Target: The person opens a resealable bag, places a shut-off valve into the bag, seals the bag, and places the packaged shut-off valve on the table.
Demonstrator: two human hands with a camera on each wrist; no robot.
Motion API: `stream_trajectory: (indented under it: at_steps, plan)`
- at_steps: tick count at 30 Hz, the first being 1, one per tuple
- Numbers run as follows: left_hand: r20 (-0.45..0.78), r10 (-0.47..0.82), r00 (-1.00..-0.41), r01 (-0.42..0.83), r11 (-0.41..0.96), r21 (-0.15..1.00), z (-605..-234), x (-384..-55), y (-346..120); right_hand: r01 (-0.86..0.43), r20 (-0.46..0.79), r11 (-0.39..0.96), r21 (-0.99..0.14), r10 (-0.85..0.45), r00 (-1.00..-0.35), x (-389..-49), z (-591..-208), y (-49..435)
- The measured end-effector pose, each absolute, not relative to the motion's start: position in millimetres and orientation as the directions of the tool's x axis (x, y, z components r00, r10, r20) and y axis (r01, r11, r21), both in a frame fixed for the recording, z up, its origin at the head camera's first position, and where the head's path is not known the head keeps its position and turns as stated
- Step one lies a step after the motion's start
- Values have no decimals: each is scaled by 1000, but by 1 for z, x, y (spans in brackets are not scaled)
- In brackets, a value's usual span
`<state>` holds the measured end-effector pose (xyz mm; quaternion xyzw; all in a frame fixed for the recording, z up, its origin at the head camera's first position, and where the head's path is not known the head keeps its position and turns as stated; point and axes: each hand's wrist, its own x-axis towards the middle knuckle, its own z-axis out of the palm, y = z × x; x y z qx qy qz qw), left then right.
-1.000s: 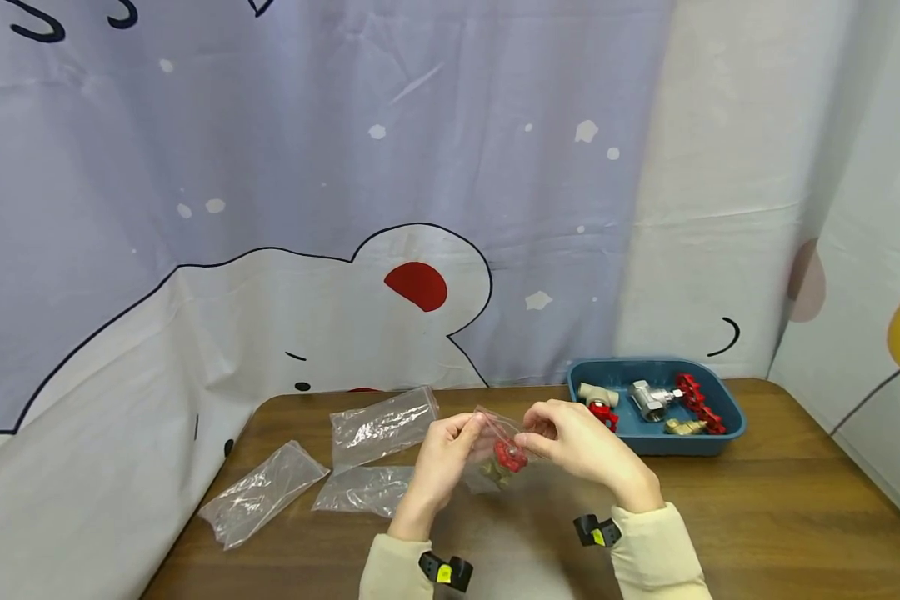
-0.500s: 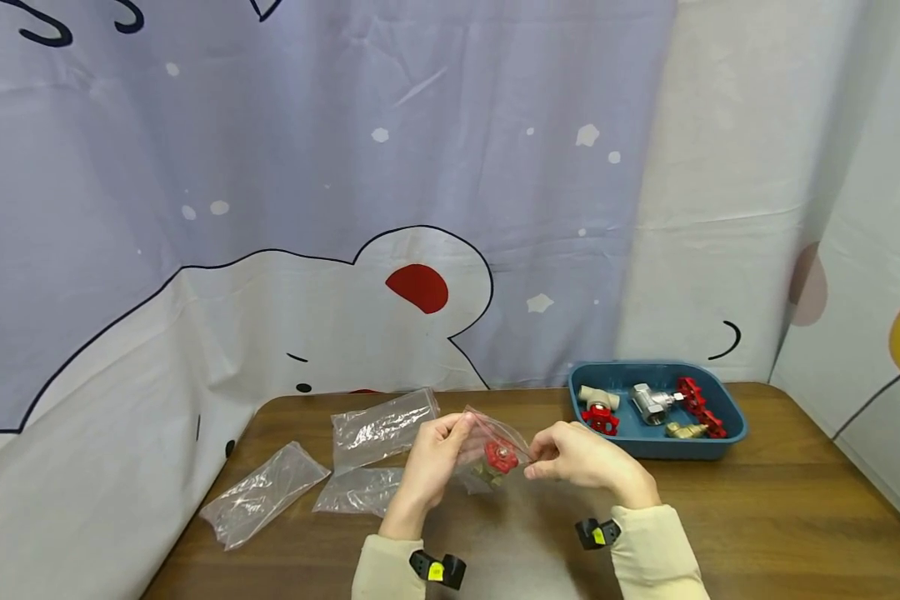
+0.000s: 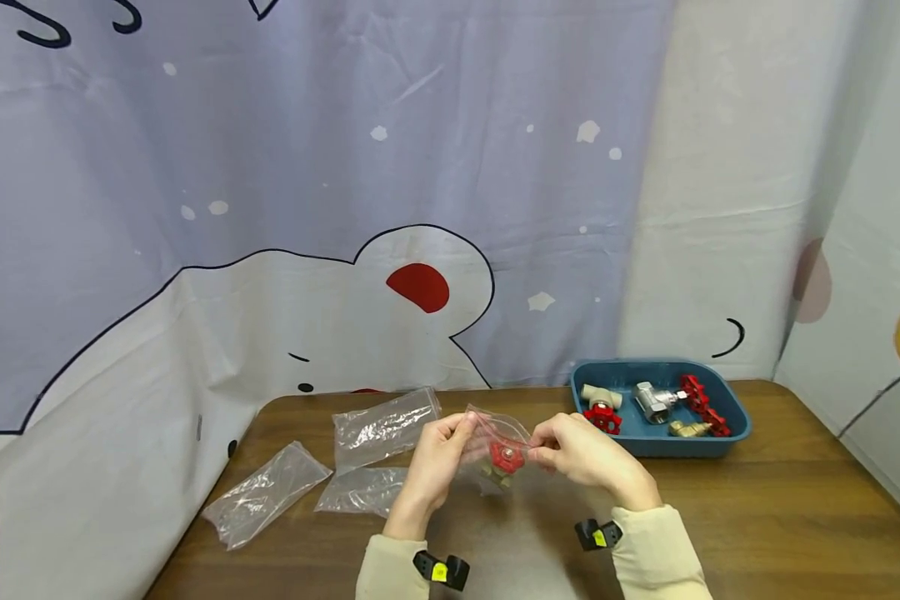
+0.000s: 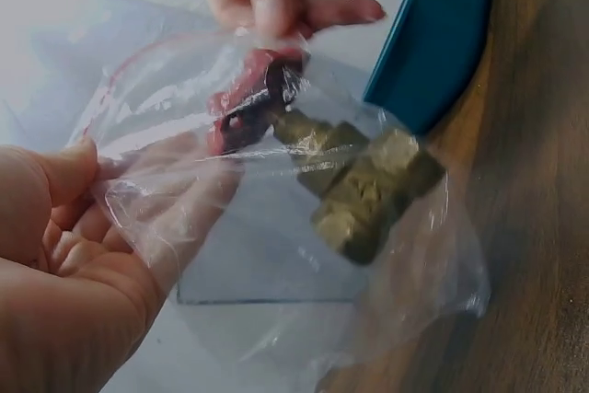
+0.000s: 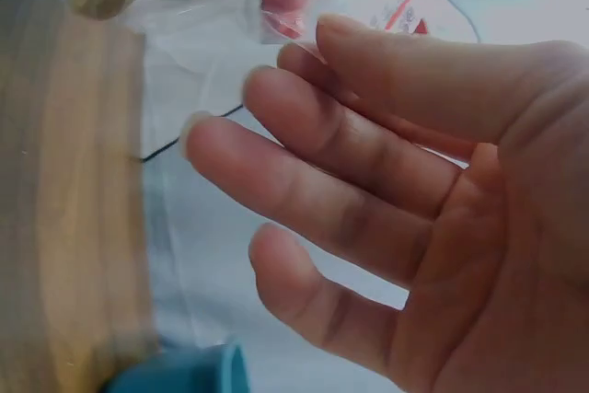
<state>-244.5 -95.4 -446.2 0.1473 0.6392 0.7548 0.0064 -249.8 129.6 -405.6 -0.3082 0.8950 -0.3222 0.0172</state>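
Note:
A clear plastic zip bag (image 4: pixel 267 236) with a red line along its mouth hangs between both hands, above the table. Inside it lies a brass valve (image 4: pixel 368 186) with a red handwheel (image 3: pixel 507 457). My left hand (image 3: pixel 431 467) pinches the bag's upper left corner between thumb and fingers. At the opposite upper corner, my right hand (image 3: pixel 596 454) pinches the edge with thumb and index finger. Its other fingers are loosely bent in the right wrist view. The handwheel sits near the mouth, the brass body lower in the bag.
A blue tray (image 3: pixel 678 447) stands at the back right, holding a silver valve (image 3: pixel 651 402), a cream valve (image 3: pixel 602 397) with a red wheel, and a brass valve (image 3: pixel 688 429). Clear plastic bags (image 3: pixel 386 427) lie on the wooden table (image 3: pixel 795 500) to the left.
My right hand moved slightly down from over the bag to its right corner and now pinches it. The bag's mouth is drawn out between both hands; my left hand kept its grip.

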Motion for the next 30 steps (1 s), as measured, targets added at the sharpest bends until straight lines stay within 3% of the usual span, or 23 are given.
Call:
stream_trajectory:
  at_steps: [11,22,25,30]
  plan:
    - [246,253,-936,204,-180,962,-450,-248,-97,-602,289,633,-487,-533,-795,-236,-383,148]
    - [223,415,-882,196,-106,975,-450,-251,-105,-602,344,646,-470,-494,-798,-240,-378,165]
    - [227,397,-890,220,-65,973,-451,-251,-106,-601,350,642,-477,-488,-799,-243,-380,168]
    - [272,261,-926,289,29,957,-453,-250,-108,-616,378,634,-468,-486,-788,-247,-386,168]
